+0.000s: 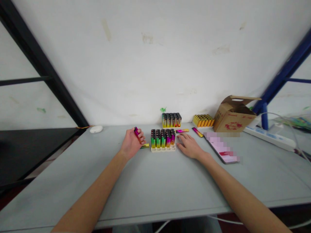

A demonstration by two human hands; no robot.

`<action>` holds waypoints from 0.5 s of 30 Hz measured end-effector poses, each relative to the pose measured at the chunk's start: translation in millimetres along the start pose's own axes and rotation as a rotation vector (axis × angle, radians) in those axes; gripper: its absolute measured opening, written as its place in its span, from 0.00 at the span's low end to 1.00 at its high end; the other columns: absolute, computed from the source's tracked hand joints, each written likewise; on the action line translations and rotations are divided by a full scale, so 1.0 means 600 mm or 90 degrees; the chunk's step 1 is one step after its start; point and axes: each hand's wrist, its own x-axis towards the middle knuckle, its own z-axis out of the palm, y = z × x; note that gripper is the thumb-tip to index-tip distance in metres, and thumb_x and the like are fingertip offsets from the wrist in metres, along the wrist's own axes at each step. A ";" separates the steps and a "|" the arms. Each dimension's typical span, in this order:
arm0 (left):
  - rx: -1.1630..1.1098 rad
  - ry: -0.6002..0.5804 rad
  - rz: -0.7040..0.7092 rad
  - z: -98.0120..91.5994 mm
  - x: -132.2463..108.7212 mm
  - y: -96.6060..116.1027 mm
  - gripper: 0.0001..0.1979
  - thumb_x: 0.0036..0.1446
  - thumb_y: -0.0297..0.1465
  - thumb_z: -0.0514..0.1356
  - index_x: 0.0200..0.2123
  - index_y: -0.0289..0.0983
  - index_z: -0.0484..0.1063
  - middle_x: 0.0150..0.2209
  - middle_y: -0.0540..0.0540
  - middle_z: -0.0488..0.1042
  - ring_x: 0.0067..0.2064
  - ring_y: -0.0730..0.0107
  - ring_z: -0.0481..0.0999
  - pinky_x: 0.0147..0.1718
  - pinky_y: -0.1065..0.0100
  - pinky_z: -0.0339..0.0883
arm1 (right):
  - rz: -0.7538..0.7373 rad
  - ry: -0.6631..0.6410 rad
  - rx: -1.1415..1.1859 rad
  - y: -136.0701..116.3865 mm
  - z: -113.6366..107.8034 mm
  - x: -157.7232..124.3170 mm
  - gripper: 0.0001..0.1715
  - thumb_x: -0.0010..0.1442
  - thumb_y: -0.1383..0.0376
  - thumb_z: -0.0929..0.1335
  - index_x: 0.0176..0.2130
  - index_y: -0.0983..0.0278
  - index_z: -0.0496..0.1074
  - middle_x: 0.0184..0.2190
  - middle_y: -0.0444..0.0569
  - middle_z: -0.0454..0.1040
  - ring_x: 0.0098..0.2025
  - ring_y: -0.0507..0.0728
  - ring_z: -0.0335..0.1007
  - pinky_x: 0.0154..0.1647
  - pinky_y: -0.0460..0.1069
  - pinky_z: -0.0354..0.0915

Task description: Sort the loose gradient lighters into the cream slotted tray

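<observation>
My left hand (132,144) is closed around a magenta lighter (136,131), held upright just left of a white tray (163,149) packed with several rainbow-coloured lighters. A yellow-green lighter (145,146) lies on the table under that hand. My right hand (189,145) rests flat on the grey table (155,181) right of the tray, fingers stretched out and holding nothing. Two loose lighters lie beyond its fingertips, one (182,130) pink and yellow, the other (197,132) darker.
A second batch of lighters (171,120) stands near the wall, with a block of yellow lighters (203,120) to its right. An open cardboard box (233,115), a blurred flat item (222,148), a white power strip (269,136) and a small white object (96,129) also sit on the table.
</observation>
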 end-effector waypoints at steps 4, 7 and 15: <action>0.043 0.009 0.012 0.002 0.001 -0.006 0.08 0.57 0.32 0.51 0.26 0.37 0.61 0.21 0.53 0.58 0.21 0.74 0.60 0.19 0.73 0.58 | -0.003 0.000 -0.003 0.000 0.000 0.000 0.25 0.64 0.59 0.59 0.57 0.68 0.62 0.59 0.60 0.62 0.61 0.62 0.54 0.59 0.55 0.52; 0.063 0.008 0.025 -0.001 0.002 -0.010 0.07 0.57 0.31 0.51 0.27 0.37 0.61 0.22 0.54 0.57 0.21 0.74 0.60 0.19 0.74 0.58 | -0.006 0.002 -0.002 0.000 0.000 0.000 0.26 0.64 0.59 0.59 0.58 0.69 0.61 0.59 0.60 0.62 0.61 0.62 0.54 0.60 0.55 0.52; 0.111 -0.006 0.014 0.000 -0.001 -0.016 0.06 0.57 0.29 0.51 0.28 0.37 0.62 0.22 0.54 0.57 0.21 0.75 0.58 0.19 0.75 0.58 | -0.001 0.003 0.006 -0.001 0.000 0.001 0.25 0.64 0.60 0.59 0.57 0.68 0.62 0.59 0.59 0.62 0.61 0.62 0.55 0.60 0.55 0.53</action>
